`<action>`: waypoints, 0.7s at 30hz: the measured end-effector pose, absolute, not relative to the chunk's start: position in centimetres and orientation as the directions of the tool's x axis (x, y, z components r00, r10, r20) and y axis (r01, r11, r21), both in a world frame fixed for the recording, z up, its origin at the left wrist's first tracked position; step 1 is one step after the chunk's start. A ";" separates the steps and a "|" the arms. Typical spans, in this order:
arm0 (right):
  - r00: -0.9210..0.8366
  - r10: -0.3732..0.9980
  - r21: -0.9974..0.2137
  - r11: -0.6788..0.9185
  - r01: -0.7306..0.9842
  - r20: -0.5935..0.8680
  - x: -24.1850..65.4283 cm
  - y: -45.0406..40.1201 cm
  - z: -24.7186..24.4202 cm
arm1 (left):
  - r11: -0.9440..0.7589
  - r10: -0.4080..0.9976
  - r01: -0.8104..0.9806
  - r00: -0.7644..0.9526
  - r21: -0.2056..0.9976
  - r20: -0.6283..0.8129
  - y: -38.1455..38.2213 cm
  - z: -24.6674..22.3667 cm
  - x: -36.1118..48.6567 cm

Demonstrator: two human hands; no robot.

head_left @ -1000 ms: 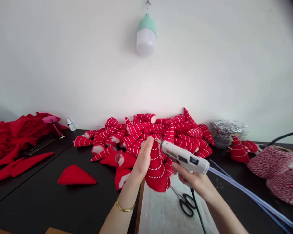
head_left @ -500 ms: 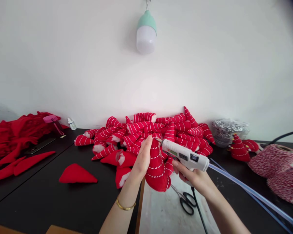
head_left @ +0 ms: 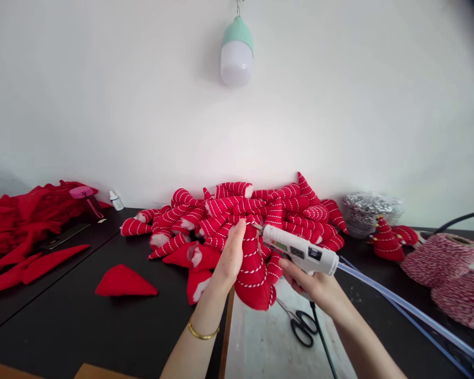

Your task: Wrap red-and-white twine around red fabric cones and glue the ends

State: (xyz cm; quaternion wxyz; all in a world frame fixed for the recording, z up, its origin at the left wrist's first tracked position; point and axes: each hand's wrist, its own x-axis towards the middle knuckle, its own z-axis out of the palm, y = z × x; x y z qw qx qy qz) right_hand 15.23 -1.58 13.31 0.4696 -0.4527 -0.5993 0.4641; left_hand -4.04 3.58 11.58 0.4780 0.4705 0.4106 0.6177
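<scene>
My left hand (head_left: pixel 230 258) is wrapped round the side of a red felt cone (head_left: pixel 253 273) trimmed with red-and-white twine in spaced rows. The cone's narrow end points up and away, its wide rounded end towards me. In my right hand (head_left: pixel 310 281) is a white glue gun (head_left: pixel 300 250), its nozzle at the cone's upper end; whether it touches cannot be made out. A long clear glue stick (head_left: pixel 398 302) runs out of the gun's back. Behind the cone lies a heap of similar twine-wrapped red cones (head_left: pixel 221 210), several with white stuffing showing.
Black-handled scissors (head_left: pixel 303 329) lie on a pale board (head_left: pixel 256 347) beside the gun's cord. Twine spools (head_left: pixel 442 260), a finished-looking red cone (head_left: pixel 386 242) and a clear bag (head_left: pixel 373 210) stand right. Left are a plain red cone (head_left: pixel 124 281), red felt pieces (head_left: pixel 19 226) and a small white bottle (head_left: pixel 116 200).
Almost nothing differs. Both hands, the cone and the glue gun keep nearly the same place; the gun's rear sits a touch differently.
</scene>
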 end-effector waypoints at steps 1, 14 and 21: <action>-0.150 0.979 -0.982 0.156 0.109 0.139 15.2 -1.6 13.3 | -0.191 0.978 -0.210 -0.124 0.959 0.167 3.6 11.6 -4.1; -0.159 0.965 -0.965 0.230 0.128 0.209 15.4 -1.4 13.2 | -0.176 0.981 -0.242 -0.128 0.954 0.149 3.7 11.7 -4.1; -0.194 0.968 -0.962 0.199 0.185 0.163 15.5 -1.2 13.2 | -0.162 0.985 -0.314 -0.115 0.936 0.131 3.4 12.3 -3.8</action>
